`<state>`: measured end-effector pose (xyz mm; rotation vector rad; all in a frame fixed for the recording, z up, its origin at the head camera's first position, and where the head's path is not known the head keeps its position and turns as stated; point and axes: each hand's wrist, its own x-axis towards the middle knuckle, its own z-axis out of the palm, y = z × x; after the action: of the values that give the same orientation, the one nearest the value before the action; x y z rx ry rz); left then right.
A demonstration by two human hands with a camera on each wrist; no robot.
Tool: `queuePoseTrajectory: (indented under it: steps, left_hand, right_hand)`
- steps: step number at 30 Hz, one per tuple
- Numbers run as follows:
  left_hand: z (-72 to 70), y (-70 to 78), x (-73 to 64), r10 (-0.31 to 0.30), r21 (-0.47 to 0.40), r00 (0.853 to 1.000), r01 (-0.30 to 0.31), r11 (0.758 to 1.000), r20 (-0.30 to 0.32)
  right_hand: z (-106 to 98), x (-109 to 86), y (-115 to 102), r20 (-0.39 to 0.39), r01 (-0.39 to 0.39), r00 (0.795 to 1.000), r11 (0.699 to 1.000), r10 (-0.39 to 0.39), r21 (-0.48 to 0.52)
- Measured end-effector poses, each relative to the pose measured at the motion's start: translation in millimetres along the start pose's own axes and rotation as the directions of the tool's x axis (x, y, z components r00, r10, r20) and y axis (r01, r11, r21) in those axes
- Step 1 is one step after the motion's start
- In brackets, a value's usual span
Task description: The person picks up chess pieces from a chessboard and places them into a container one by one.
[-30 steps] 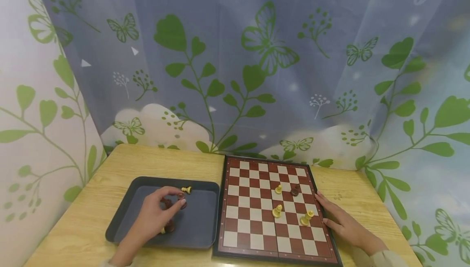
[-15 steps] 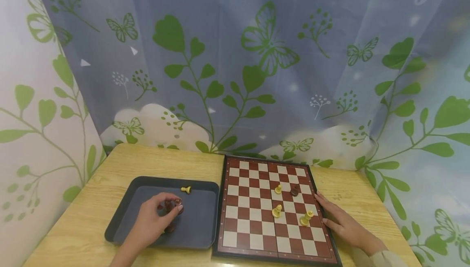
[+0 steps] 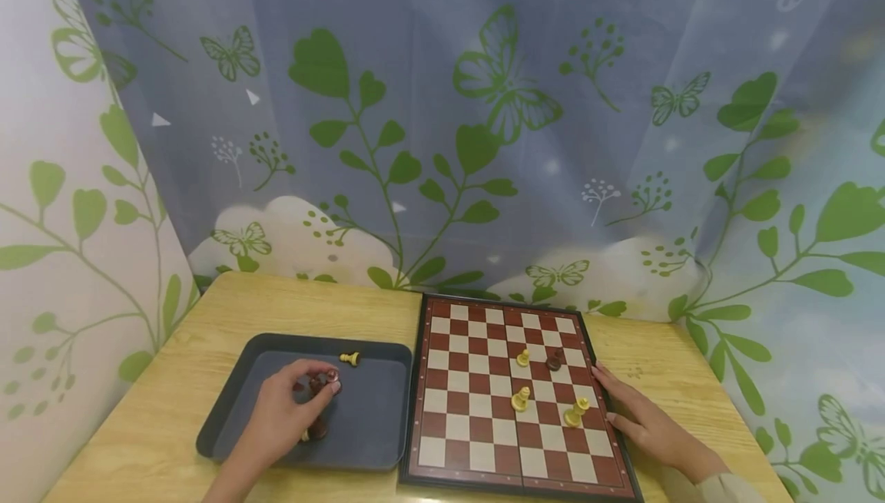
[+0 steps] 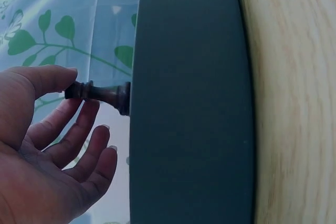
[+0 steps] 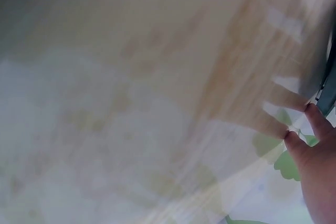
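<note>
My left hand is over the dark grey tray, thumb and fingertips pinching a dark red-brown chess piece by its top. In the left wrist view its wide base overlaps the tray wall. Other dark pieces lie under the hand, partly hidden. A yellow pawn lies on its side near the tray's far edge. My right hand rests at the chessboard's right edge, its extended fingers against the frame; in the right wrist view only part of that hand shows.
The chessboard stands right of the tray, their edges close together. On its right half are a yellow pawn, a dark piece, a yellow piece and a taller yellow piece. A patterned curtain hangs behind the table.
My left hand has shifted slightly left within the tray, with the pinched dark piece moving along. The right hand and the pieces on the board stay as they were.
</note>
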<state>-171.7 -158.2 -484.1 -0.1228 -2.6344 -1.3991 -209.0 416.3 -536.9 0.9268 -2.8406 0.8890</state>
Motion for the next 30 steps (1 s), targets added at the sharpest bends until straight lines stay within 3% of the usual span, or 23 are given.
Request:
queuePoseTrajectory:
  steps: [8,14,20,30]
  left_hand:
    - [-3.9,-1.0,-0.6,0.044,0.009,0.999,-0.044,0.999,-0.026]
    - [-0.7,3.6,0.3,0.051,-0.021,0.999,-0.051,0.998,0.0]
    - [16.4,12.9,2.3,0.058,-0.044,0.997,-0.056,0.997,0.048]
    - [53.8,36.2,6.5,0.17,-0.121,0.975,-0.153,0.981,0.146]
  right_hand:
    - [-0.9,0.8,-1.7,-0.019,0.021,1.0,1.0,-0.021,-0.023]
    - [0.0,-0.2,-0.5,-0.016,0.014,1.0,1.0,-0.014,-0.011]
    - [1.4,-1.1,0.2,-0.019,0.018,1.0,1.0,-0.018,-0.01]
    - [-1.6,-0.1,-2.4,-0.017,-0.013,1.0,1.0,0.012,-0.021]
